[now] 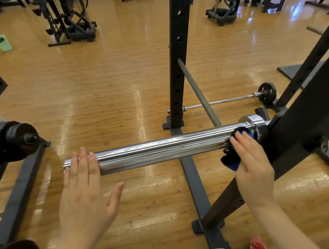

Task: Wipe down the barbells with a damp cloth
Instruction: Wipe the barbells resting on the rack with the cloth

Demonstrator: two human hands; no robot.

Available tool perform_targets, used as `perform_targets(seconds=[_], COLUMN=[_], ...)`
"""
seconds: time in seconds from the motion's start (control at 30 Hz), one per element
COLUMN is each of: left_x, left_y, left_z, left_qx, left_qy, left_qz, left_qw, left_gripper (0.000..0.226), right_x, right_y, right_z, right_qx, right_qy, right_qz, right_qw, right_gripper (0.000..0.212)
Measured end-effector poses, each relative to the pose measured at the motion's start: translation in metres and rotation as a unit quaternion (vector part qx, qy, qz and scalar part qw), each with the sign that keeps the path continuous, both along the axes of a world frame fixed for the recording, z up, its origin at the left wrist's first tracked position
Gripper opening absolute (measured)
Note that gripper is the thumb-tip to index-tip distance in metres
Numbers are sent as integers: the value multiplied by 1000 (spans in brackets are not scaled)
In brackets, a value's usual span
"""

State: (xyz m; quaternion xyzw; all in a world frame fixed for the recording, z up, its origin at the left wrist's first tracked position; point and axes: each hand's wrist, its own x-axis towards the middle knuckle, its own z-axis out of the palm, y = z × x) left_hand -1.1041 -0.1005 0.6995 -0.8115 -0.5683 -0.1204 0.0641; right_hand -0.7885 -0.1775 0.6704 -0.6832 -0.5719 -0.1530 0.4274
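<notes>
Far left: black plate stack (4,141) on a neighbouring bar, matte, round-faced; not part of the job in hand.

Left hand (84,189): grip open, fingers straight and together, thumb splayed. Fingertips lie over the free left end of the barbell sleeve (158,151); actual contact cannot be told. Holds nothing.

Barbell sleeve: smooth chrome tube, mirror-bright, banded with reflections of the wooden floor (101,80). Long axis runs left to right across the view, tilted up slightly toward the right. Free end at left, polished collar (254,121) at right, just before the black steel rack (315,117) that carries the bar.

Right hand (252,163): grip closed round a cloth (230,162), dark with a blue edge, soft and bunched, a tail hanging below. Cloth pressed against the sleeve right beside the collar.

Judgement: unwiped run lies leftward from the cloth, along the axis toward the left hand; right hand nearer the work, left placed to steady the free end. Slick chrome, so probably an easy slide.

Beyond: grey bar (199,92) leaning on an upright; second barbell (229,100) on the floor, small black plate at its right end.
</notes>
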Motion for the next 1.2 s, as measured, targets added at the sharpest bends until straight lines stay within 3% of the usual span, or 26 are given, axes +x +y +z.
perform_targets(seconds=[0.3, 0.53, 0.8, 0.97, 1.1, 1.2], left_x=[3, -3, -4, -2, -3, -6], left_y=[30, -9, 2, 27, 32, 14], left_z=[16, 3, 3, 12, 15, 14], left_qx=[9, -16, 19, 10, -4, -10], left_qy=[24, -32, 3, 8, -1, -26], left_qz=[5, 5, 10, 21, 12, 8], left_qw=[1000, 999, 1000, 1000, 1000, 1000], left_gripper=[102, 82, 85, 95, 97, 87], right_x=[-1, 6, 0, -6, -2, 0], right_y=[-1, 18, -17, -1, 23, 17], right_z=[13, 8, -17, 14, 20, 7], right_qx=[30, -6, -21, 42, -17, -28], right_qy=[12, -18, 33, 25, 21, 10], right_qz=[-10, -9, 3, 3, 0, -6], right_qw=[999, 1000, 999, 999, 1000, 1000], right_gripper=[37, 39, 41, 38, 42, 43])
